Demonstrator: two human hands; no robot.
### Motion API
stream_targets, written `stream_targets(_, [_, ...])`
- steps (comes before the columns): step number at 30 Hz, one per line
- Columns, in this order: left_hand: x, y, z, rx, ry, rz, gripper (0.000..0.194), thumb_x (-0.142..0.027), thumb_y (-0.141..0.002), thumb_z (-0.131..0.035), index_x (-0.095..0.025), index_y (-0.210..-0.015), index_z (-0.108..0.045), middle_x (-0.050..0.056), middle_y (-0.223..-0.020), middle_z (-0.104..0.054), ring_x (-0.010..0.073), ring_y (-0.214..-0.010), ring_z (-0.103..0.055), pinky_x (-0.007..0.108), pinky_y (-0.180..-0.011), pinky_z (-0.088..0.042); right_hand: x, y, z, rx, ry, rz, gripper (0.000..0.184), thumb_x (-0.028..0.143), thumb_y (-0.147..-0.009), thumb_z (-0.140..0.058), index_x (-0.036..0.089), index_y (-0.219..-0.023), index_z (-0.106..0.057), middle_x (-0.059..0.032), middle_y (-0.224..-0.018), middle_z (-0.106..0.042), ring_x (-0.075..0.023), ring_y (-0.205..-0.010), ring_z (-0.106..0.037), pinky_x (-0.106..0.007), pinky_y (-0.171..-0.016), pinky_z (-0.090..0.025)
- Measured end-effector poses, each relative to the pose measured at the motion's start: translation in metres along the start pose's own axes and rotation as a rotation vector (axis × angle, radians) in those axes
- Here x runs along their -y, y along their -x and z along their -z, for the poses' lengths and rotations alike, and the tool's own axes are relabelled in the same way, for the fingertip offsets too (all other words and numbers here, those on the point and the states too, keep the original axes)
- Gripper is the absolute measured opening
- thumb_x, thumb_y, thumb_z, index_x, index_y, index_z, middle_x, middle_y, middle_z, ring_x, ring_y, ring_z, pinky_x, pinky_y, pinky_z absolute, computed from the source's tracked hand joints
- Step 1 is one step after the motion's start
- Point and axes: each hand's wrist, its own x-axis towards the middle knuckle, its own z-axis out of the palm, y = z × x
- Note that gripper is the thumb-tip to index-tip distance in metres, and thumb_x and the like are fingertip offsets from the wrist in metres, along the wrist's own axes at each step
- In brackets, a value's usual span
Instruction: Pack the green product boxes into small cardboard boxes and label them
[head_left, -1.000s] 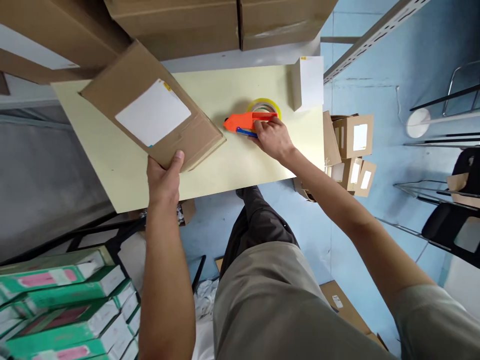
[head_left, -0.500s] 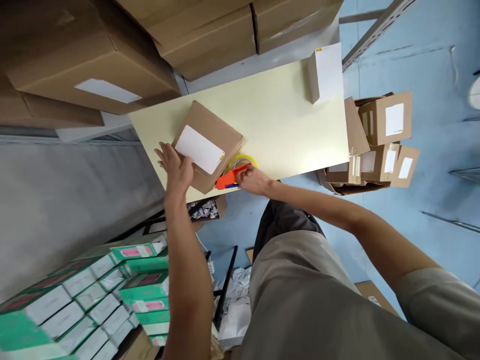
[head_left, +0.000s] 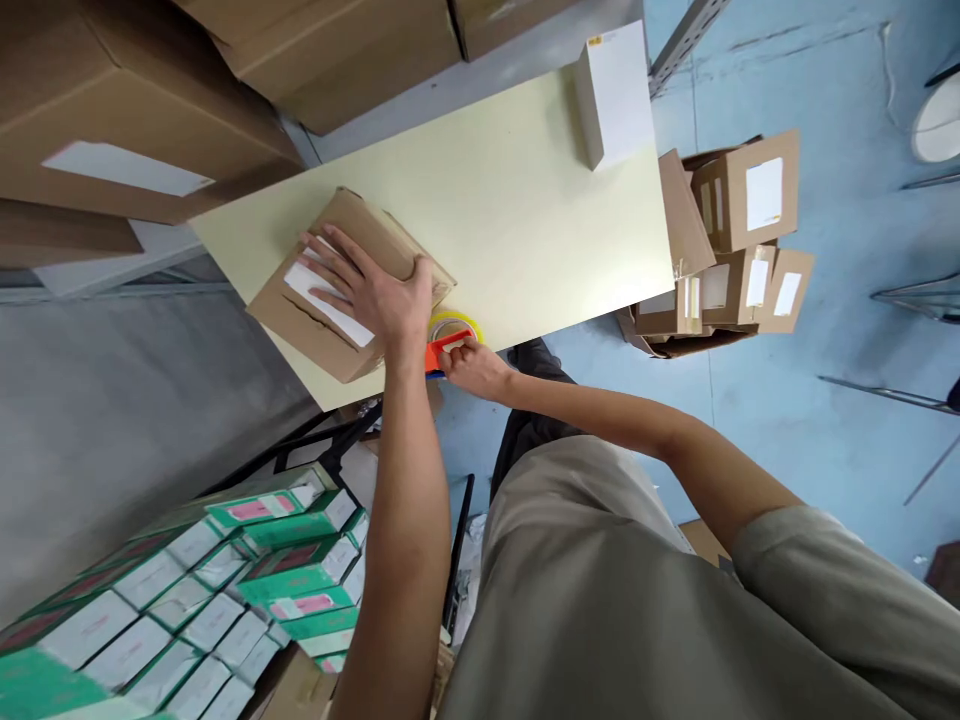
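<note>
On the left part of the pale yellow table [head_left: 540, 200] lies a brown cardboard box [head_left: 315, 335] with a white label [head_left: 330, 300]. My left hand [head_left: 375, 290] rests on its top, fingers spread across the label. A dark slit or seam runs beside the label. My right hand [head_left: 476, 368] grips an orange tape dispenser [head_left: 436, 352] holding a roll of yellow-edged tape [head_left: 459, 322], close to the near table edge. The dispenser's front end is hidden behind my left wrist, so I cannot tell whether it touches the box.
Large cartons [head_left: 165, 110] stand along the back. A white stack of labels or box [head_left: 619, 95] sits at the table's far right corner. An open carton of labelled boxes [head_left: 750, 200] is on the floor at right. Green-and-white boxes [head_left: 210, 590] are stacked lower left.
The box came down onto the table and turned; my left hand shifted from its edge to its top. My right hand brought the tape dispenser leftward to the near edge by the box.
</note>
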Motion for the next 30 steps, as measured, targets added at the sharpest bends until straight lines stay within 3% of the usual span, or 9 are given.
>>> stream_targets(5, [-0.001,-0.002,-0.002,-0.075,-0.118,0.038,0.125,-0.042,-0.086,-0.08,-0.021,-0.188,-0.01,0.015,-0.195,0.001,0.04,-0.177,0.02,0.071,-0.142,0.007,-0.06,0.062,-0.006,-0.015,-0.007,-0.067,0.038,0.013,-0.114,-0.042,0.003,-0.143,-0.065,-0.0235,-0.118,-0.084,-0.0324,-0.106,-0.08,-0.049,-0.114,-0.054])
stream_targets(9, [-0.004,0.003,0.001,0.0,-0.019,0.033,0.122,-0.04,-0.089,-0.08,-0.019,-0.187,-0.009,0.014,-0.195,0.009,0.0411,-0.175,0.029,0.073,-0.141,0.008,-0.125,0.107,-0.001,-0.078,0.014,-0.133,0.053,0.039,-0.12,-0.041,-0.001,-0.149,-0.06,-0.0274,-0.122,-0.082,-0.0377,-0.113,-0.078,-0.055,-0.117,-0.052])
stream_targets(12, [-0.007,0.008,0.007,0.013,0.022,0.013,0.116,-0.04,-0.095,-0.077,-0.018,-0.186,-0.011,0.013,-0.195,0.01,0.0406,-0.174,0.032,0.073,-0.141,0.01,-0.158,0.103,0.011,-0.147,0.011,-0.179,0.064,0.049,-0.122,-0.029,0.0,-0.152,-0.057,-0.0248,-0.117,-0.083,-0.0382,-0.113,-0.078,-0.059,-0.117,-0.051])
stream_targets(15, [-0.008,0.014,0.012,-0.001,-0.01,-0.011,0.114,-0.042,-0.095,-0.079,-0.016,-0.185,-0.015,0.015,-0.195,0.005,0.0408,-0.174,0.031,0.074,-0.141,0.012,-0.171,0.07,0.024,-0.189,0.031,-0.182,0.069,0.05,-0.123,-0.023,-0.002,-0.151,-0.057,-0.0231,-0.112,-0.082,-0.0389,-0.114,-0.079,-0.061,-0.12,-0.049])
stream_targets(20, [-0.001,0.024,0.022,0.002,-0.129,-0.087,0.121,-0.036,-0.088,-0.084,-0.002,-0.182,-0.015,0.024,-0.193,-0.002,0.0456,-0.178,0.017,0.076,-0.138,0.019,-0.168,0.017,0.032,-0.212,0.098,-0.128,0.06,0.047,-0.123,-0.029,0.003,-0.146,-0.063,-0.0186,-0.118,-0.082,-0.036,-0.124,-0.079,-0.059,-0.123,-0.049])
stream_targets(23, [0.019,0.029,0.033,0.082,-0.112,-0.177,0.125,-0.032,-0.084,-0.087,-0.006,-0.182,-0.015,0.022,-0.194,0.001,0.0454,-0.179,0.016,0.075,-0.139,0.018,-0.152,0.002,0.027,-0.204,0.123,-0.027,0.055,0.041,-0.121,-0.03,0.006,-0.147,-0.064,-0.0154,-0.117,-0.083,-0.0344,-0.124,-0.08,-0.06,-0.122,-0.05])
stream_targets(27, [0.057,0.038,0.05,0.234,-0.079,-0.327,0.124,-0.031,-0.08,-0.088,-0.018,-0.183,-0.022,0.017,-0.195,-0.004,0.0439,-0.18,0.012,0.07,-0.143,0.011,-0.106,-0.011,0.016,-0.116,0.193,0.129,0.048,0.021,-0.115,-0.032,0.009,-0.145,-0.067,-0.0145,-0.119,-0.084,-0.0309,-0.119,-0.082,-0.054,-0.12,-0.052])
stream_targets(30, [0.079,0.047,0.051,0.253,-0.104,-0.351,0.114,-0.029,-0.078,-0.085,-0.023,-0.181,-0.035,0.016,-0.194,-0.012,0.0452,-0.18,0.01,0.072,-0.142,0.01,-0.06,-0.018,0.008,-0.057,0.227,0.195,0.048,0.008,-0.108,-0.033,0.01,-0.137,-0.071,-0.0147,-0.116,-0.085,-0.0286,-0.111,-0.083,-0.049,-0.119,-0.052])
